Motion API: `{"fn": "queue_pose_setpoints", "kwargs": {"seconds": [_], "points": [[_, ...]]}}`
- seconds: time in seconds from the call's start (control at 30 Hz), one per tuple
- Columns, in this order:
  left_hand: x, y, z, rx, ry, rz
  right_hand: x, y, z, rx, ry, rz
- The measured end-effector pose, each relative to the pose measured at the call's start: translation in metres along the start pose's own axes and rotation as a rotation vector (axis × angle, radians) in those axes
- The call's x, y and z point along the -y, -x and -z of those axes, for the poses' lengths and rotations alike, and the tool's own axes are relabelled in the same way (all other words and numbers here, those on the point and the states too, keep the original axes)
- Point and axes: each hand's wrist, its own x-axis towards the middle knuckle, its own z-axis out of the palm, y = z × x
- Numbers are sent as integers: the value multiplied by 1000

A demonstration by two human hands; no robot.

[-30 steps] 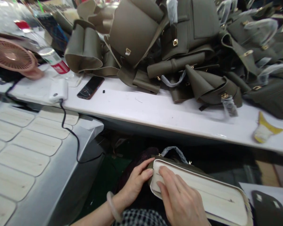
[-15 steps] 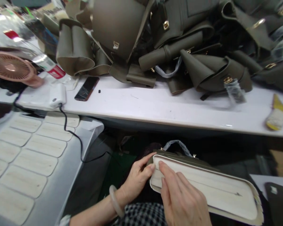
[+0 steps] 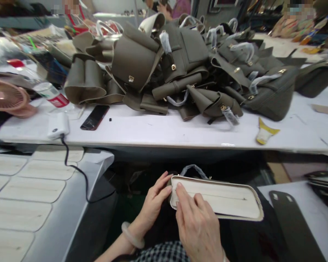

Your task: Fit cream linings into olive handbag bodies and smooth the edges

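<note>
An olive-grey handbag rests in my lap on its side, its base facing me, with a cream base panel (image 3: 229, 198) fitted inside a pale rim. Behind it arches the bag's plastic-wrapped handle (image 3: 192, 168). My left hand (image 3: 153, 198) grips the bag's left end, thumb at the rim and fingers behind. On the panel's left end, my right hand (image 3: 198, 222) presses down with an outstretched index finger; its other fingers are bent and hold nothing. The bag's body is mostly hidden beneath the panel.
Olive-grey bags (image 3: 186, 54) are heaped on the white table (image 3: 166, 131). A phone (image 3: 95, 117), a white charger (image 3: 58, 124), a pink fan (image 3: 8, 95) and a yellow-edged piece (image 3: 266, 131) lie there too. Cream panels (image 3: 30, 189) cover a board at left; a dark strip (image 3: 295, 222) lies right.
The view has lifted and levelled, showing more of the bag heap and the room. Both hands stay at the panel's left end, the right index finger still pressing there.
</note>
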Motion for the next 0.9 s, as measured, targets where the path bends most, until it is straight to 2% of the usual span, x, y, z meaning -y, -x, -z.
{"fn": "queue_pose_setpoints", "kwargs": {"seconds": [0.1,0.2,0.27,0.37,0.43,0.53,0.57,0.63,0.73,0.8,0.9], "points": [[-3,-1,-3,9,-92,-72,8,0,3,0,32,-53],[-4,-1,-3,6,-135,-54,15,1,0,-90,22,-123],[-4,-5,1,14,-160,-48,17,2,-9,-230,32,-153],[-8,-16,10,67,-301,-98,17,7,-22,-538,37,-164],[-16,-24,15,101,-500,-260,11,14,-22,-688,-8,-123],[-40,-32,7,166,-863,-654,-15,32,0,-722,-85,-82],[-50,-33,-2,223,-960,-770,-28,39,11,-717,-103,-123],[-69,-33,-29,422,-1085,-912,-57,54,33,-674,-141,-352],[-85,-35,-86,792,-1211,-962,-98,70,55,-547,-161,-687],[-83,-40,-122,972,-1272,-987,-116,75,58,-412,-209,-823],[-70,-50,-160,1066,-1387,-1049,-128,77,52,-253,-291,-936]]}}
